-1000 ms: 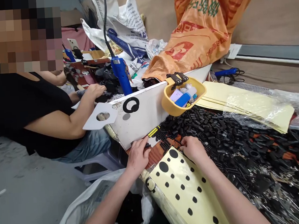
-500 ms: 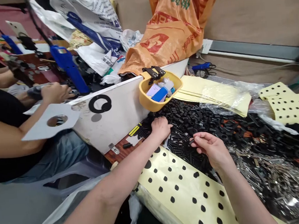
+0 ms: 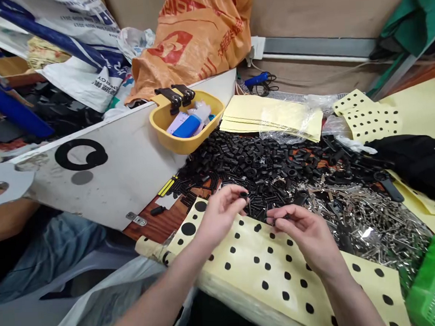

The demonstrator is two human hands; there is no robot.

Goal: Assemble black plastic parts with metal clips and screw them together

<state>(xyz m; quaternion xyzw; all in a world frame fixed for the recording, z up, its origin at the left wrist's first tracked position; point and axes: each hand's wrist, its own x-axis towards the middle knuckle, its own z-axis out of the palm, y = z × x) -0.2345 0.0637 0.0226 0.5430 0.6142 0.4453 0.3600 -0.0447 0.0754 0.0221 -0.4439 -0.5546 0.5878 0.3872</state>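
My left hand (image 3: 223,217) is above the dotted yellow sheet, thumb and fingers closed on a small black cylindrical part (image 3: 244,195). To its right, my right hand (image 3: 306,231) pinches a small black ribbed rod, mostly covered by the fingertips. The two hands are apart, fingertips facing each other. Just behind them spreads a pile of short black cylindrical parts (image 3: 239,152), with thin black ribbed rods (image 3: 258,200) at its near side. The yellow sheet with black dots (image 3: 242,269) lies under both hands.
A yellow bin (image 3: 187,144) hangs on the white partition (image 3: 128,153). Shiny metal pieces (image 3: 368,217) are heaped at right, by a green basket (image 3: 427,278). Stacked yellow sheets (image 3: 244,114) lie behind. A person's arm (image 3: 7,220) shows at far left.
My left hand has come away from the pile, now with a small black part in its fingers. My right hand keeps its pinch. The view has turned right, bringing the green basket into sight.
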